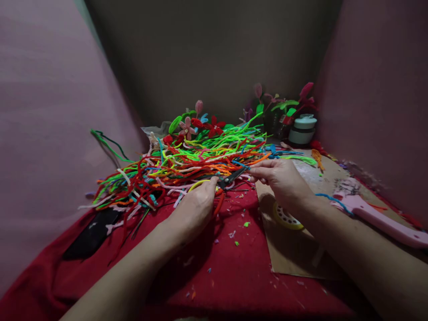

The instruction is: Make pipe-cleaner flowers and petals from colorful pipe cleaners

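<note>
My left hand (195, 205) is closed on a pair of scissors (230, 179) with dark blades and yellow and red handles. Its blades point up and to the right, towards my right hand (282, 178). The fingertips of that right hand are pinched on a short blue pipe cleaner (240, 164), whose free end sticks out leftward along the blades. Whether the blades touch it, I cannot tell. Just behind both hands lies a heap of pipe cleaners (200, 156) in green, red, orange, white and other colours.
Right of my hands lies a cardboard sheet (277, 254) with a yellow-rimmed disc (287, 219) and a pink long-handled tool (377, 216). Fuzzy flowers (214, 126) and a pale blue jar (302, 130) stand behind. A black flat object (92, 236) rests on the red cloth (187, 290).
</note>
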`<state>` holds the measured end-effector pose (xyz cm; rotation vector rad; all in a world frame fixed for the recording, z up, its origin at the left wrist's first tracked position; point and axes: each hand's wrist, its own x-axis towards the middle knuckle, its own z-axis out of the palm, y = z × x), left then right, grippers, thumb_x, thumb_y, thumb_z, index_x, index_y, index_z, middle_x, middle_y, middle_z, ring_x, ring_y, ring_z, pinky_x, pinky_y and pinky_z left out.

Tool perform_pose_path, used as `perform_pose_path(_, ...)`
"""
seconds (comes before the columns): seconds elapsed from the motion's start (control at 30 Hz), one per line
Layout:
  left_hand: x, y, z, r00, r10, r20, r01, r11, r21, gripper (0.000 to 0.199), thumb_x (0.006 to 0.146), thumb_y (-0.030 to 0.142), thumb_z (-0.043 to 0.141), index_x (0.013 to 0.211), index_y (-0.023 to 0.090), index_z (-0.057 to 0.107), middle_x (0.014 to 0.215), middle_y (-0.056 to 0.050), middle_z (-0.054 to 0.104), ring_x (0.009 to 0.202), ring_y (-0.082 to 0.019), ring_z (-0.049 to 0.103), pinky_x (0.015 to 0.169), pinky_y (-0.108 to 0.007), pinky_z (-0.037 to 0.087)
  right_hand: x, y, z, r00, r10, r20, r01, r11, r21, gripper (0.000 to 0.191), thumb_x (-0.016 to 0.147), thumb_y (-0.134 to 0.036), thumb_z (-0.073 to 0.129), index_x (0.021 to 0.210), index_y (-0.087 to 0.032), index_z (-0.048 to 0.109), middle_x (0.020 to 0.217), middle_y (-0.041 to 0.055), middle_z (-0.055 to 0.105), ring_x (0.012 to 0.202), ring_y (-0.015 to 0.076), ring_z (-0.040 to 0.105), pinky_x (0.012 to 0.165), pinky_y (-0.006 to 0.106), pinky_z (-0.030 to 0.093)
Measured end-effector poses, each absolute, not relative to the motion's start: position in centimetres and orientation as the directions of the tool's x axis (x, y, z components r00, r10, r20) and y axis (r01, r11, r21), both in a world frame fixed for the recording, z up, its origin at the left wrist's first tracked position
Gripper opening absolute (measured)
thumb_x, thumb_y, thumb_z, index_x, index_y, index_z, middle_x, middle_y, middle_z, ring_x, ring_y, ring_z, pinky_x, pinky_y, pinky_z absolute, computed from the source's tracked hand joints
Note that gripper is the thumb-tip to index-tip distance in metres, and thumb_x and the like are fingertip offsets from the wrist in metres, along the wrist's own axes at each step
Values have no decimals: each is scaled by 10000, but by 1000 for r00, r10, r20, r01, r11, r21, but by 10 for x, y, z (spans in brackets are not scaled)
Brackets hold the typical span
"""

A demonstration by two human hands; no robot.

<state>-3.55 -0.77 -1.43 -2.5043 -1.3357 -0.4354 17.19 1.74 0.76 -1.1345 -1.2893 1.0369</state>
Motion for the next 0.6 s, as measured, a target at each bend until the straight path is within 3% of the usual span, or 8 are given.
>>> perform_pose_path(0.27,-27,-12,-18,493,808,323,833,-546,92,416,815,93,387,1230,94,403,1111,-152,614,982,-195,612,812,-326,512,166,7,17,74,978,195,209,176,-962,166,616,-178,561,452,-158,571,497,0,558,554,116,477,569,256,345)
perform_pose_path(0.43,-27,-9,-23,508,790,342,822,-563,81,432,832,92,350,1264,78,366,1189,-167,572,1098,-197,554,901,-353,472,164,6,9,34,966,255,287,235,-928,161,650,-196,510,526,-145,599,484,-20,512,505,100,422,532,251,319)
perform_pose_path(0.6,-29,-8,-21,488,800,350,844,-534,44,400,840,88,342,1235,72,408,1178,-178,577,1084,-210,561,924,-386,454,166,6,11,42,958,285,359,252,-899,182,666,-195,500,532,-139,610,488,-16,501,512,104,416,524,251,315)
